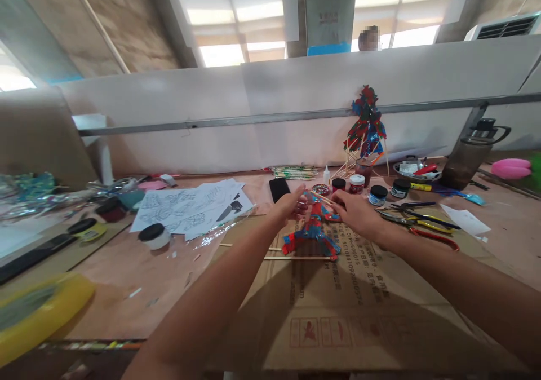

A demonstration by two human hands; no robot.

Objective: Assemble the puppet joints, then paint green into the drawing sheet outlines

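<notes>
A red-and-blue figure [313,234], looking like a jointed puppet, lies on the cardboard sheet [376,318] between my forearms. At its upper end my right hand [354,213] pinches a thin wooden stick [323,198] between thumb and fingers. My left hand [295,204] has curled fingers at the left end of the same stick and seems to grip it; its fingertips are small and partly hidden. Other wooden sticks [296,258] run leftward from the figure's lower parts, passing by my left forearm.
Beyond my hands are a black phone [279,189], paint jars [377,195] and a bead dish [320,189]. Pliers [422,222] lie right. Sketches [190,208], a white jar [154,238] and yellow tape [46,306] are left. Similar figures [366,120] stand behind; a person [368,39] is beyond the partition.
</notes>
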